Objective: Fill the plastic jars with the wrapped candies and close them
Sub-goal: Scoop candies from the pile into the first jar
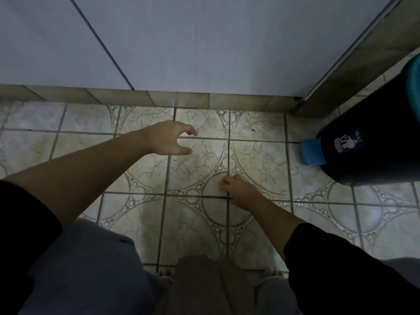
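**Q.** Head view, looking down: where is the task's thing?

**A.** A small orange item, judged to be a wrapped candy point(221, 183), sits at the fingertips of the right hand point(238, 192), low over the tiled floor point(91, 142). Whether it rests on the tile or is already lifted cannot be told. No plastic jars appear in this view.

**Q.** State of the fingers?

**A.** The right hand's thumb and fingertips are drawn together and pinch the candy. The left hand point(169, 138) is stretched forward with thumb and fingers curved and spread apart, holding nothing.

**Q.** Which relation governs the coming move?

**A.** The candy lies at the forward-left tip of the right hand, pointing towards the left hand. The left hand is well apart from it, farther from the body and to the left. The right hand is therefore the nearer one and the one in contact. The candy is too small for its long axis to be read. The probable step is recovering a stray candy, with carrying it to a jar to follow.

**Q.** Surroundings?

**A.** A dark bin point(372, 133) with a blue pedal point(312, 152) stands to the right, and pale panels point(204, 42) rise ahead.
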